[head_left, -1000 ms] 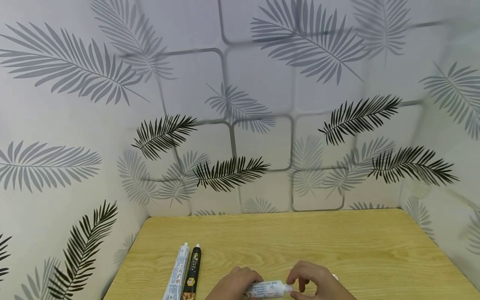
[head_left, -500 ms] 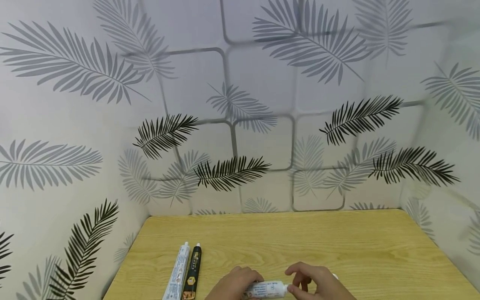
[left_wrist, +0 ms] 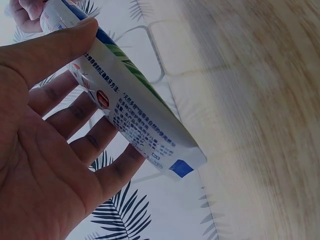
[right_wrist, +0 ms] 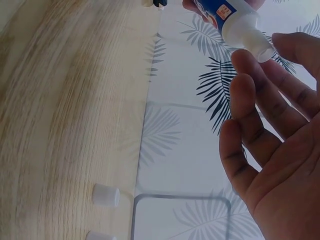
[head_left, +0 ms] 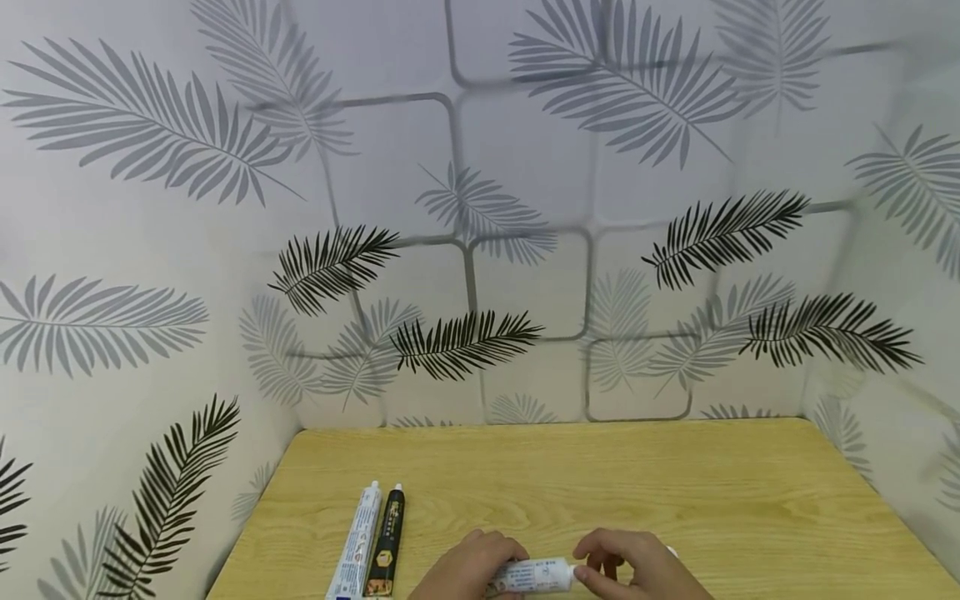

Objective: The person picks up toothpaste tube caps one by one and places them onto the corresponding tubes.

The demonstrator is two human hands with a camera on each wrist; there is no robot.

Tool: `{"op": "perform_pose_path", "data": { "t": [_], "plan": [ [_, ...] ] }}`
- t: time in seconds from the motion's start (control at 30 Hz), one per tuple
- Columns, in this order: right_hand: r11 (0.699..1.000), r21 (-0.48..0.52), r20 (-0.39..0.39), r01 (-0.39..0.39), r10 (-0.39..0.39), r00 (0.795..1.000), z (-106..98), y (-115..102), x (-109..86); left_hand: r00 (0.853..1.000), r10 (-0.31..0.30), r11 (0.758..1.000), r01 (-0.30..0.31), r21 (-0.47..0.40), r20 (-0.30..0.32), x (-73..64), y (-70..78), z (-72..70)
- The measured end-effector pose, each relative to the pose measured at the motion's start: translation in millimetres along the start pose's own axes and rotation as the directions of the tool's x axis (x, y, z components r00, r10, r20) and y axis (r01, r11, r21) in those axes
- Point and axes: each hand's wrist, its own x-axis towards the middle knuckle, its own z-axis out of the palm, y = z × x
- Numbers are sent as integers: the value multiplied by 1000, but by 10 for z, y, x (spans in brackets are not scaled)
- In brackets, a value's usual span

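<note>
My left hand [head_left: 474,567] grips a white toothpaste tube [head_left: 536,575] near the front of the table. In the left wrist view its thumb lies over the tube [left_wrist: 130,105] with the fingers behind, and the crimped end points out past them. My right hand [head_left: 633,562] is at the tube's other end. Its thumb and forefinger stand on either side of the small white cap [right_wrist: 259,46], the thumb against it. The other fingers [right_wrist: 245,100] are loosely bent and hold nothing.
A white tube [head_left: 356,542] and a black tube [head_left: 386,542] lie side by side at the table's left. Two loose white caps, one farther [right_wrist: 106,195] and one nearer [right_wrist: 101,235], stand on the table beside my right hand. Leaf-patterned wall covering [head_left: 525,375] borders the table [head_left: 637,467].
My right thumb has moved left onto the end of the cap, and the forefinger has shifted slightly above it. My left hand and the toothpaste tube have stayed nearly still.
</note>
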Motion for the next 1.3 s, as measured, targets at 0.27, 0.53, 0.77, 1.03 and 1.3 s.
{"op": "perform_pose_path", "data": {
  "t": [0.27, 0.53, 0.77, 1.03, 1.3],
  "plan": [
    [1000, -17, -21, 18, -18, 1000, 4, 3, -3, 1000, 10, 999, -10, 34, 4, 28, -7, -2],
    [973, -36, -78, 227, -229, 970, 29, 74, 5, 1000, 20, 999, -20, 31, 1, 13, -10, -5],
    [958, -34, -81, 285, -287, 954, 32, 95, 31, 999, 40, 998, -40, 44, -6, 30, -40, 0],
    [993, 7, -62, 115, -114, 992, 35, 10, 16, 993, 119, 992, -118, 47, -16, 46, -144, 47],
    [1000, 11, -41, 24, -24, 999, 55, -12, 27, 997, 68, 997, -68, 36, -21, 11, -22, -1]
  ]
}}
